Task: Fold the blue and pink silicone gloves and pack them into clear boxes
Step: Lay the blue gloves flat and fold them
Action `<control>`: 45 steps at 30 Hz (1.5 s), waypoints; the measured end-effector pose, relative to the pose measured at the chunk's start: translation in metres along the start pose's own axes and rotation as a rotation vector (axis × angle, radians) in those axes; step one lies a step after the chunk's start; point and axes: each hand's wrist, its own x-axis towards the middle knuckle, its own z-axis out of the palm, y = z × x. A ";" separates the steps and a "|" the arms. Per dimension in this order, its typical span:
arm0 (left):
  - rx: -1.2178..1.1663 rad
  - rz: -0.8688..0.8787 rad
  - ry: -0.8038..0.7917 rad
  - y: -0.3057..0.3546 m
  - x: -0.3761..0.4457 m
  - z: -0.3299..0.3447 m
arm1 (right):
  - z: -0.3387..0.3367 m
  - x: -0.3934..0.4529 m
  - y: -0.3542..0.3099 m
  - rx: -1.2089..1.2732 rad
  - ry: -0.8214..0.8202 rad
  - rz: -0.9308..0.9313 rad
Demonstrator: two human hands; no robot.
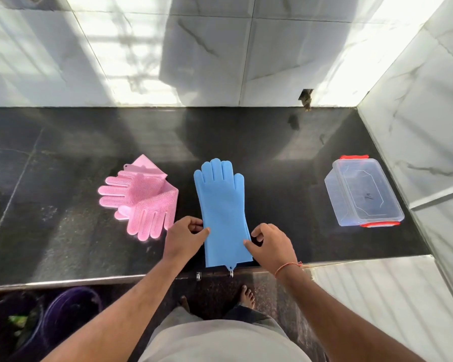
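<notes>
Blue glove laid flat for folding; both hands at its cuff end.

The blue glove [222,205] lies flat on the dark worktop [63,231], its finger end far and its cuff near, probably squared up this way so it folds cleanly. The left hand [185,237] pinches the glove's left edge between thumb and curled fingers [198,226]; the right hand [271,245] pinches the right edge likewise, thumb tip resting on the blue surface. Holding both edges near the cuff suits lifting that end over toward the far end, judged as the next step. The pink gloves [141,199] lie in a loose overlapping heap just left of the blue one, unfolded, apparently waiting their turn. A clear box [364,192] with red clips stands well apart to the right, within reach for packing; whether its lid is on cannot be told.
</notes>
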 end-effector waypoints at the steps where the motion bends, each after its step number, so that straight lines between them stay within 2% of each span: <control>1: -0.013 -0.024 -0.009 -0.004 -0.006 0.000 | -0.001 0.001 0.000 0.005 -0.011 0.042; 9: -0.095 -0.129 -0.047 -0.017 -0.036 0.003 | -0.002 0.008 -0.010 0.011 -0.103 0.202; 25: -0.012 -0.105 -0.080 -0.012 -0.042 0.003 | -0.002 0.009 -0.014 0.078 -0.103 0.255; 32: 0.125 -0.064 -0.074 -0.006 -0.044 0.000 | -0.003 0.015 -0.012 0.085 -0.118 0.278; 36: 0.354 -0.110 -0.201 -0.007 -0.042 -0.003 | 0.000 0.013 -0.009 0.076 -0.115 0.281; 39: 0.323 -0.145 -0.236 -0.008 -0.045 0.000 | 0.004 0.011 -0.006 0.095 -0.111 0.279; 45: 0.155 -0.241 -0.307 -0.010 -0.050 -0.002 | 0.007 0.002 0.001 0.286 -0.132 0.265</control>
